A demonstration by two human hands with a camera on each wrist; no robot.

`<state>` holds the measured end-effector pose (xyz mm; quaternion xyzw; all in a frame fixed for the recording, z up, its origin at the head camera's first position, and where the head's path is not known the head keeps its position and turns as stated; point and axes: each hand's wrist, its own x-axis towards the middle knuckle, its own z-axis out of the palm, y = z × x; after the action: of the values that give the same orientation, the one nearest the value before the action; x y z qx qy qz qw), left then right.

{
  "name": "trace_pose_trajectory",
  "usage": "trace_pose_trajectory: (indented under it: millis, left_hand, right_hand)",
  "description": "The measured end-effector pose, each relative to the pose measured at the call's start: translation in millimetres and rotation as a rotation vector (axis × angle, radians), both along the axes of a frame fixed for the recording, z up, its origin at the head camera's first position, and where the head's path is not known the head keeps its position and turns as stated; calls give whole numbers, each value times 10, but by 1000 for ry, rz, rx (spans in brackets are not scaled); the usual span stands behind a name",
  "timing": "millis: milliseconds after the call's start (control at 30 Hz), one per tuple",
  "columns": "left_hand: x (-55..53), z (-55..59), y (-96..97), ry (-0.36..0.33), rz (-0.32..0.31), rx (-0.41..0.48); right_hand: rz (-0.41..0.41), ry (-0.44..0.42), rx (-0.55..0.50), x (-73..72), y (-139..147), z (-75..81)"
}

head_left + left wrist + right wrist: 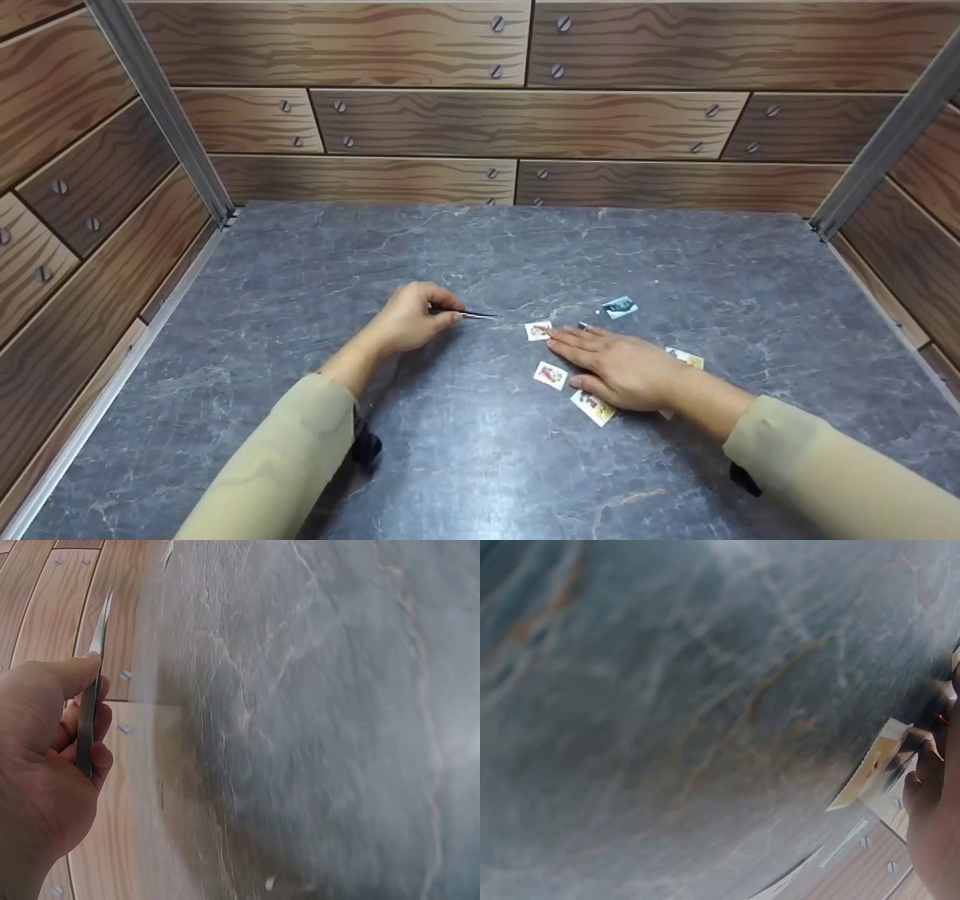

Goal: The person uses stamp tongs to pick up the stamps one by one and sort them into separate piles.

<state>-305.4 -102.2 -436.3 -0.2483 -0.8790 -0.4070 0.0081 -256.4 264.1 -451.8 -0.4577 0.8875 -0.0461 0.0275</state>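
My left hand (415, 319) grips a pair of metal tweezers (480, 315), whose tips point right, low over the table. Seen from the left wrist, the tweezers (94, 694) lie between thumb and fingers. My right hand (626, 367) lies palm down with straight fingers among several postage stamps. Its fingertips are at the edge of a small white stamp (538, 331). A second small stamp (550, 376) is left of the thumb, and a yellowish stamp (593, 409) lies partly under the hand. Another yellowish stamp (687, 358) shows behind the wrist; its rest is hidden.
A teal stamp (621, 307) lies beyond the right hand, with a tiny white scrap (598, 312) beside it. The grey marbled table (360, 247) is bounded by wood-patterned walls (525, 124) at the back and sides, with metal posts (161, 112) in the corners.
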Motion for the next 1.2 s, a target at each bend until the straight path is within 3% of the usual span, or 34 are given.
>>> trace_pose_trajectory:
  millis: [300, 500, 767, 1200]
  left_hand:
    - [-34, -68, 110, -30, -12, 3]
    - [-59, -102, 144, -26, -11, -29]
    - [-109, -131, 198, -12, -55, -47]
    - [-138, -166, 287, -5, -51, -78]
  right_hand:
    - [-9, -14, 14, -7, 1, -7]
    - [-6, -20, 17, -9, -17, 10]
    - [21, 18, 19, -6, 7, -8]
    - [-2, 3, 11, -1, 3, -11]
